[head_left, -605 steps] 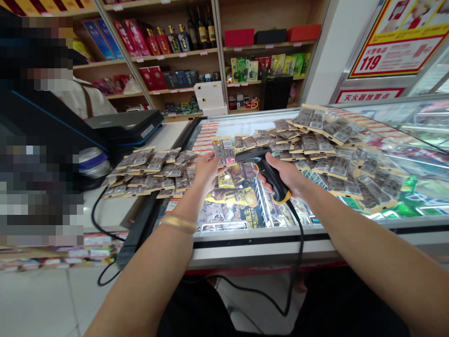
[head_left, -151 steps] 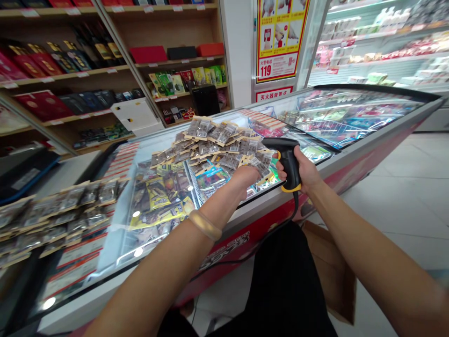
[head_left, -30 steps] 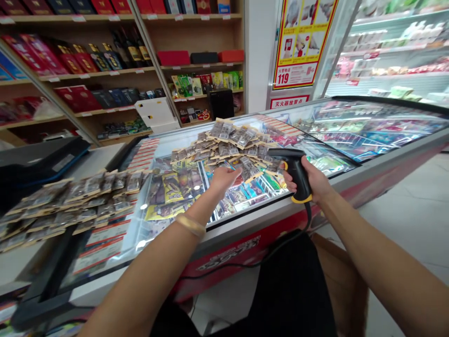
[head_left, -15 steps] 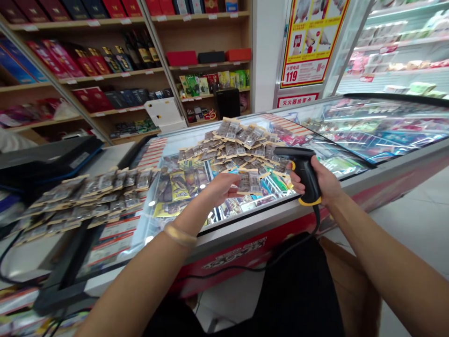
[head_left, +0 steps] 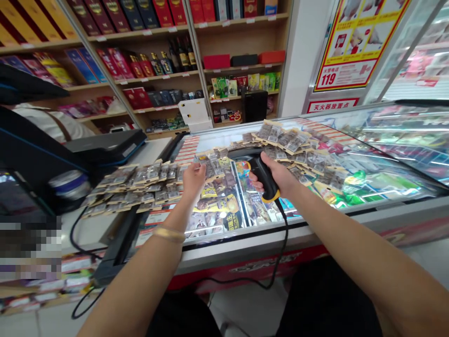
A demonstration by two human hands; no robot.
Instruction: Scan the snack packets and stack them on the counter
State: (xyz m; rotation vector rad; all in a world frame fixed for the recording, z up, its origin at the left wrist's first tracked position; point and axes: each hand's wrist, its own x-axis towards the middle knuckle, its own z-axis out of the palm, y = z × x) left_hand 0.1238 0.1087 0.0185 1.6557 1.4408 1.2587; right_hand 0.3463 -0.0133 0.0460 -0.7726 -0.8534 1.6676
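Note:
My left hand [head_left: 194,181], with a gold-coloured bangle on its wrist, is closed on the edge of a small clear-fronted packet [head_left: 212,166] with dark contents. My right hand [head_left: 277,174] wraps round the grip of a black and yellow barcode scanner [head_left: 264,177]. The scanner's head faces left, towards the packet. Behind and right of the scanner, a loose pile of similar packets [head_left: 286,136] lies on the glass top of the chest freezer [head_left: 280,225]. Left of my left hand, more packets [head_left: 140,183] lie in overlapping rows across the counter and freezer edge.
The scanner's black cable [head_left: 285,234] hangs down the freezer front. On the left counter [head_left: 150,150] are a dark electronic device [head_left: 105,144] and a white round container [head_left: 70,183]. Shelves with boxes and bottles stand behind, and a person's pale sleeve [head_left: 44,122] shows at left.
The view has turned left. Both my hands have moved left over the freezer, the left one with a packet and the right one with the scanner, away from the loose pile.

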